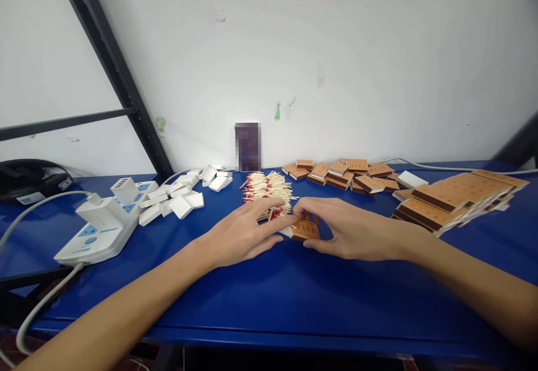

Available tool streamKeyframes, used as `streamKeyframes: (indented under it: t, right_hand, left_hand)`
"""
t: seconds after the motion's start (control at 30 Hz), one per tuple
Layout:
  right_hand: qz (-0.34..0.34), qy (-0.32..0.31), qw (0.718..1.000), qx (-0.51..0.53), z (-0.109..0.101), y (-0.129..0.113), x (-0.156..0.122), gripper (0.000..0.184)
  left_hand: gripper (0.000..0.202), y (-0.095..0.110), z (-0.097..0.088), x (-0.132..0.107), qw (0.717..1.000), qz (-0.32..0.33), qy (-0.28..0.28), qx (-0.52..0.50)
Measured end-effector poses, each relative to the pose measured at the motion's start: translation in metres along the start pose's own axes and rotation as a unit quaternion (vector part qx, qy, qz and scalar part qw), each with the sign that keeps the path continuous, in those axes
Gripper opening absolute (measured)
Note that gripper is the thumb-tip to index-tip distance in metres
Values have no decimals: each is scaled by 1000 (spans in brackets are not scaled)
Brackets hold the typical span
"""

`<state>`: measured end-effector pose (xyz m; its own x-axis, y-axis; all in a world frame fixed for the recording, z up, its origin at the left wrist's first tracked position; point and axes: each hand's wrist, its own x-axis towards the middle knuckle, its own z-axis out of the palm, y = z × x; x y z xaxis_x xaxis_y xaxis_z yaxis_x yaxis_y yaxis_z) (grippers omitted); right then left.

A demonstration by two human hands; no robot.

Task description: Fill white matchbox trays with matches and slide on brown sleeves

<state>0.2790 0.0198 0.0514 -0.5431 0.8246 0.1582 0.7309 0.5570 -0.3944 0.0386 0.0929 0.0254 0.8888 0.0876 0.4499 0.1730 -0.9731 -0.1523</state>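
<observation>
Between the thumb and fingers of my right hand [348, 228] is a matchbox [306, 230], orange-brown on top with red print. Its white inner tray [287, 231] sticks out a little on the left side. My left hand [244, 231] is curled beside that end, closed around a few matches [275, 214] partly hidden by its fingers. Just behind both hands lies a heaped pile of wooden matches [269, 187] with red heads, most of them pointing left.
White empty trays [181, 205] lie scattered at the left, near a power strip [105, 228] with cables. Several matchboxes [336, 175] are heaped at the back right. Stacked matchbox sleeves [454, 194] lie farther right. A blurred dark rectangle [247, 147] stands against the wall.
</observation>
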Motion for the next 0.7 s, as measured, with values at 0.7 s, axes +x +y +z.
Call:
streamKeyframes:
  t: [0.7]
  right_hand:
    - [15, 34, 999, 28, 8, 5, 3, 20]
  left_hand:
    - [22, 0, 8, 0, 1000, 8, 15, -21]
